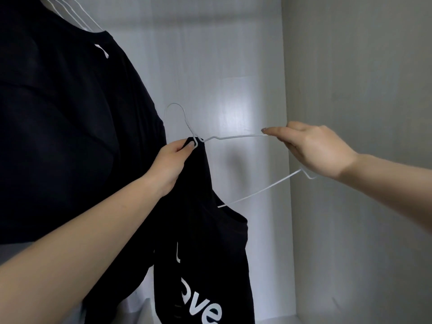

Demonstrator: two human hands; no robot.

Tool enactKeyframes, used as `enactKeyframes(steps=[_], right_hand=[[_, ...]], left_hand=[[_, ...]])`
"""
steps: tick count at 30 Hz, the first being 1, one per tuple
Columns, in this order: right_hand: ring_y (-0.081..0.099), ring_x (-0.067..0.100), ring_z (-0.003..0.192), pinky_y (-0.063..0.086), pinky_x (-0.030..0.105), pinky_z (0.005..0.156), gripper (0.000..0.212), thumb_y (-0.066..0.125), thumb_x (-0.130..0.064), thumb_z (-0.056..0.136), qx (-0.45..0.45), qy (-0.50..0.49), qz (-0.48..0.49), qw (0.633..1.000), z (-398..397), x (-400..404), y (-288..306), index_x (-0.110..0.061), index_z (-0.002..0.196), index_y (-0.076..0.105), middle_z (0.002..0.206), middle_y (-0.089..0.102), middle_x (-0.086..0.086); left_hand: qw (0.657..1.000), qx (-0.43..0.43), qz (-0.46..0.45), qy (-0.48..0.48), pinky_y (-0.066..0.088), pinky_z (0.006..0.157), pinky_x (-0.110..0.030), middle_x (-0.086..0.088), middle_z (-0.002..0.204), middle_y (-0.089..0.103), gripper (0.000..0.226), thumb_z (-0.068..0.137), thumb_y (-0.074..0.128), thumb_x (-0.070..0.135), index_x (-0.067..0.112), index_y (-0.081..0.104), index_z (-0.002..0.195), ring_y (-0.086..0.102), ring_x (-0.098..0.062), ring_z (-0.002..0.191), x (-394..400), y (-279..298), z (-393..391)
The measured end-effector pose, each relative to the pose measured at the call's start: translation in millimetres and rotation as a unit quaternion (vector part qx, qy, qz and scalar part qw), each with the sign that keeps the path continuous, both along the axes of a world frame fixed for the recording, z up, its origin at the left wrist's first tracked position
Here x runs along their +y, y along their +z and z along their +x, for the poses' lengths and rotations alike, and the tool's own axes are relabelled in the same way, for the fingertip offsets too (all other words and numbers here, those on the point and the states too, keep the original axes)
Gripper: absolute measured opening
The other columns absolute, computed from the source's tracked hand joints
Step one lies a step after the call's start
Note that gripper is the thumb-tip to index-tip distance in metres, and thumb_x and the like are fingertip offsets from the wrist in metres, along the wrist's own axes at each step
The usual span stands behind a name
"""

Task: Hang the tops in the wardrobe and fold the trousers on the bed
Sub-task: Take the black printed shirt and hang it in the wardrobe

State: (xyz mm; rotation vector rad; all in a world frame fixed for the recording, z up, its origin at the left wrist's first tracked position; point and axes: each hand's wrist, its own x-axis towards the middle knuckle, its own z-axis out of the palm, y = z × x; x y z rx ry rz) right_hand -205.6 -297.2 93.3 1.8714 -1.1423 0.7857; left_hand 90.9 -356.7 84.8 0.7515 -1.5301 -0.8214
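L hand [171,163] pinched black top [198,242] at wire hanger [233,137] neck | R hand [313,148] gripped hanger's end | wardrobe [350,90] side wall just beside R hand | hung tops [70,125] crowded left.

Grey patch [14,250] showing lower left under hanging clothes, perhaps fabric; too dim to tell.

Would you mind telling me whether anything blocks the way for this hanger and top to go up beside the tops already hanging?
Nothing visible does: the space right of the hung black tops is open. The rail is out of view. The left hand pinches the black top at the white hanger; the right hand holds the hanger's end.
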Motion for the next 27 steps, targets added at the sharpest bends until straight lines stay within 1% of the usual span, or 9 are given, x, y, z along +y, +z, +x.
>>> enactKeyframes(steps=[4,7,10,13,16,18,19,23,27], right_hand=[[0.060,0.035,0.071,0.050,0.036,0.056,0.044,0.058,0.001,0.084,0.017,0.038,-0.042,0.998,12.8,4.0,-2.2,-0.019,0.124,0.061,0.089,0.060,0.008],[0.063,0.039,0.088,0.049,0.042,0.072,0.035,0.068,-0.006,0.079,0.135,0.020,-0.123,0.983,25.3,6.0,-3.6,-0.005,0.113,0.068,0.103,0.064,0.018],[0.059,0.037,0.111,0.043,0.045,0.097,0.033,0.053,-0.006,0.086,0.238,0.101,-0.135,0.956,47.5,15.7,-21.7,0.000,0.116,0.065,0.119,0.062,0.020],[0.065,0.032,0.101,0.053,0.040,0.086,0.036,0.036,-0.008,0.096,0.290,0.169,-0.053,0.940,66.5,14.0,-61.5,-0.001,0.113,0.067,0.115,0.067,0.015],[0.063,0.027,0.102,0.053,0.031,0.081,0.053,0.040,-0.024,0.092,0.203,0.077,0.145,0.965,79.5,7.5,-95.7,-0.007,0.142,0.041,0.143,0.046,0.013],[0.053,0.023,0.118,0.043,0.026,0.092,0.074,0.048,-0.031,0.095,0.098,0.035,0.340,0.935,83.5,3.8,-108.6,-0.024,0.152,0.002,0.160,0.012,-0.002],[0.051,0.020,0.120,0.040,0.023,0.094,0.082,0.052,-0.033,0.093,0.038,0.056,0.403,0.913,85.3,1.2,-113.8,-0.031,0.151,-0.006,0.160,0.009,-0.007],[0.053,0.014,0.118,0.042,0.022,0.098,0.089,0.061,-0.031,0.088,-0.055,0.160,0.430,0.887,92.2,-4.9,-130.1,-0.039,0.149,-0.004,0.150,0.035,-0.006],[0.062,0.023,0.087,0.051,0.036,0.081,0.084,0.061,-0.038,0.085,-0.055,0.143,0.473,0.868,96.2,-9.1,-155.1,-0.039,0.147,0.004,0.099,0.066,0.008]], left_hand=[[1.000,-0.009,-0.005,0.020,0.051,0.079,-0.043,-0.008,0.087,0.058,0.045,0.086,0.066,0.041,-0.003,0.062,0.095,0.056,-0.025,0.080,-4.7,-3.6,-0.6],[0.999,-0.001,-0.005,0.044,0.045,0.069,-0.040,-0.005,0.082,0.051,0.040,0.081,0.068,0.048,0.009,0.061,0.083,0.049,-0.024,0.074,-8.4,-9.1,-2.2],[0.999,0.010,0.008,0.050,0.047,0.070,-0.040,-0.007,0.081,0.052,0.037,0.080,0.069,0.048,0.012,0.060,0.081,0.051,-0.024,0.075,-11.3,-10.8,-3.0],[0.999,0.017,0.013,0.043,0.046,0.071,-0.040,-0.006,0.084,0.054,0.047,0.075,0.070,0.051,0.006,0.064,0.088,0.051,-0.025,0.076,-14.9,-10.6,-4.4],[0.999,0.024,0.005,0.035,0.049,0.073,-0.041,-0.007,0.086,0.055,0.039,0.080,0.070,0.047,0.010,0.064,0.090,0.053,-0.024,0.078,-15.0,-9.6,-6.1],[0.999,0.030,0.003,0.037,0.053,0.080,-0.044,-0.008,0.087,0.058,0.040,0.083,0.069,0.043,0.004,0.065,0.092,0.057,-0.024,0.080,-14.9,-9.5,-5.1],[0.999,0.029,0.000,0.040,0.053,0.083,-0.046,-0.009,0.088,0.058,0.043,0.084,0.069,0.042,0.000,0.064,0.094,0.057,-0.024,0.081,-15.8,-9.8,-3.8],[0.998,0.034,-0.008,0.053,0.052,0.081,-0.045,-0.006,0.089,0.058,0.042,0.084,0.068,0.043,0.002,0.063,0.091,0.056,-0.024,0.081,-17.9,-12.0,3.8],[0.996,0.040,-0.017,0.073,0.053,0.082,-0.046,-0.007,0.088,0.058,0.032,0.086,0.066,0.042,0.010,0.063,0.089,0.056,-0.024,0.080,-19.3,-9.6,15.3]])
